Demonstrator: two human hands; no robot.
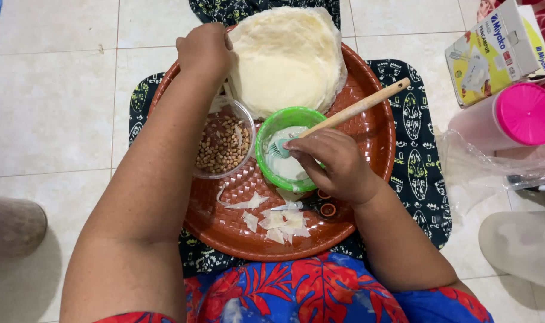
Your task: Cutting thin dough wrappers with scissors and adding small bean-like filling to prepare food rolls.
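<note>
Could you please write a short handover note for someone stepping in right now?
Left hand: resting on the edge of the stack of thin wrappers.
Right hand: holding the wooden-handled brush, bristles in the green bowl of white paste.
On the round red tray: clear bowl of peanuts, torn wrapper scraps.
Done: brush dipped. Left: no wrapper separated or filled yet.
</note>
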